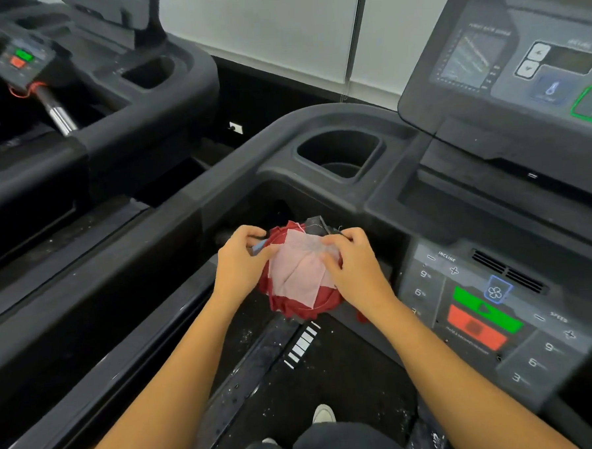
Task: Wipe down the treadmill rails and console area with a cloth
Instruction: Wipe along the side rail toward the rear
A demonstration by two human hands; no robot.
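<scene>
A bunched red cloth (pixel 293 301) with a pale pink square patch on top is held in the air between both hands, above the treadmill deck. My left hand (pixel 242 266) pinches its left edge, and my right hand (pixel 353 267) grips its right side with the fingers lying over the pink patch. The black left rail (pixel 111 268) runs diagonally from the lower left up to the console's cup holder (pixel 340 153). On the right sits the control panel (pixel 481 314) with green and red buttons. The display screen (pixel 505 59) rises at the top right.
A second treadmill (pixel 109 96) stands to the left with its own console and a metal handle. A narrow gap separates the two machines. The deck (pixel 295 372) below shows white specks. My shoe (pixel 323 413) and dark trouser legs are at the bottom edge. A white wall is behind.
</scene>
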